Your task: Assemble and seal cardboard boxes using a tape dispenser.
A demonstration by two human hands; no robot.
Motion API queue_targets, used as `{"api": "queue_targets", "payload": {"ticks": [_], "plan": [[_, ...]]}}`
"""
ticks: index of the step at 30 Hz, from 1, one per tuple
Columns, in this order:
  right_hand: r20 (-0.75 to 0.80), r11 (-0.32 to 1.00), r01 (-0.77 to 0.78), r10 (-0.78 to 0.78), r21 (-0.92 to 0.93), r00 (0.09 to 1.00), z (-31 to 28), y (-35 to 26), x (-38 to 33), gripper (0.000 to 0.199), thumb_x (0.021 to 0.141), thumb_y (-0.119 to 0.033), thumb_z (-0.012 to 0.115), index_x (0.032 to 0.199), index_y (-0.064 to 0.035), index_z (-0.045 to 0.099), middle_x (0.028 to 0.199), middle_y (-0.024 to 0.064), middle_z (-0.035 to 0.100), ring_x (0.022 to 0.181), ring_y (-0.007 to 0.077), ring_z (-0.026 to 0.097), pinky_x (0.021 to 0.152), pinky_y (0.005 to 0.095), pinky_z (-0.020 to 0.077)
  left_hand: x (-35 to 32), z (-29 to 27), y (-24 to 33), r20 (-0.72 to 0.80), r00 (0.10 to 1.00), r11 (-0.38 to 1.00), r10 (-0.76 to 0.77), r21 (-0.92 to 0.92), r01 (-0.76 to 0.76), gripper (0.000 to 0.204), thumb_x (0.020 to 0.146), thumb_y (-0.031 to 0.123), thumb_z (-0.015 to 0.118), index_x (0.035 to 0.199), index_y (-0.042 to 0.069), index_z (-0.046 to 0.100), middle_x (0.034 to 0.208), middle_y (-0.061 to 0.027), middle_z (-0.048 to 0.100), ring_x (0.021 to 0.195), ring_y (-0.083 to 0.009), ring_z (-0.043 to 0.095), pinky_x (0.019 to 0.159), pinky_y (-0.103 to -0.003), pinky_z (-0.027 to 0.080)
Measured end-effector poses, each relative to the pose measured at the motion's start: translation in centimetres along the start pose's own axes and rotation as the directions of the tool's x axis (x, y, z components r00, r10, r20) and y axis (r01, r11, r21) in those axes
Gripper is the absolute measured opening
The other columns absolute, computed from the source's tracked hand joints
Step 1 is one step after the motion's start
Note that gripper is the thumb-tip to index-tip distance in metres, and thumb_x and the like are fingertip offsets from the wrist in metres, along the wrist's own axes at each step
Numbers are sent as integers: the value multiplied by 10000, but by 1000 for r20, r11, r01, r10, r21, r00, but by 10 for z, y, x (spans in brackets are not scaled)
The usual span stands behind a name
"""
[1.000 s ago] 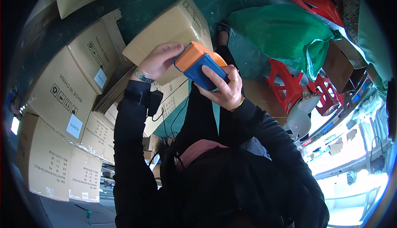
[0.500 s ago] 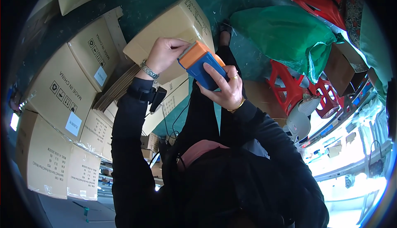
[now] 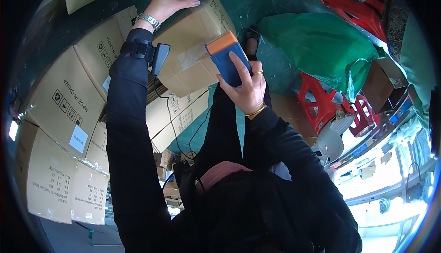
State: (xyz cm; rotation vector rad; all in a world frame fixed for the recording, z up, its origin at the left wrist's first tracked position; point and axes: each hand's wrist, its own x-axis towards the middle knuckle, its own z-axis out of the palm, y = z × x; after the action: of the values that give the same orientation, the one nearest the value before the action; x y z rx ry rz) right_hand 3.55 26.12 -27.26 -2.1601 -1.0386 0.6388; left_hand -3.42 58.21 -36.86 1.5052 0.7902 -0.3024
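Observation:
My right hand [image 3: 248,85] is wrapped round a block-shaped blue and orange tape dispenser [image 3: 228,60], thumb and fingers on its blue sides. Its orange end points away from me, above the near part of a brown cardboard carton [image 3: 181,37]. A shiny clear strip [image 3: 193,58] shows on the carton beside the dispenser; whether the two are joined I cannot tell. My left hand [image 3: 172,2], a metal watch at its wrist, is over the carton's far left edge. Its thumb and fingers are drawn together; what they pinch is too faint to make out.
Stacked cartons [image 3: 59,99] rise on the left. Flattened cardboard [image 3: 177,115] lies below the near carton. A big green plastic bag [image 3: 317,51] and red plastic stools [image 3: 317,99] are on the right. A dark cable [image 3: 171,120] hangs by my left arm.
My left hand has left the dispenser's end and moved up and left to the carton's far side. The dispenser has shifted slightly away from me in my right hand.

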Motion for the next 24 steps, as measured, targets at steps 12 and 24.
{"api": "queue_targets", "payload": {"ticks": [12, 24], "plan": [[-28, 999, -48, 48, -23, 998, 6, 6, 6, 702, 687, -224, 896, 1330, -135, 630, 952, 121, 507, 723, 260, 593, 616, 362, 548, 13, 11, -14, 49, 998, 993, 49, 101, -53, 514, 826, 165, 845, 1264, 52, 603, 958, -22, 716, 867, -92, 652, 821, -268, 529], [-4, 998, -56, 56, -8, 998, 14, 23, 6, 716, 709, -256, 882, 1362, -167, 602, 994, 132, 524, 729, 294, 631, 642, 391, 577, -13, 67, -26, -549, 803, 972, -232, -95, 216, 923, 718, 232, 930, 1447, -17, 421, 1459, -221, 504, 1259, -277, 585, 962, -360, 548]]}}
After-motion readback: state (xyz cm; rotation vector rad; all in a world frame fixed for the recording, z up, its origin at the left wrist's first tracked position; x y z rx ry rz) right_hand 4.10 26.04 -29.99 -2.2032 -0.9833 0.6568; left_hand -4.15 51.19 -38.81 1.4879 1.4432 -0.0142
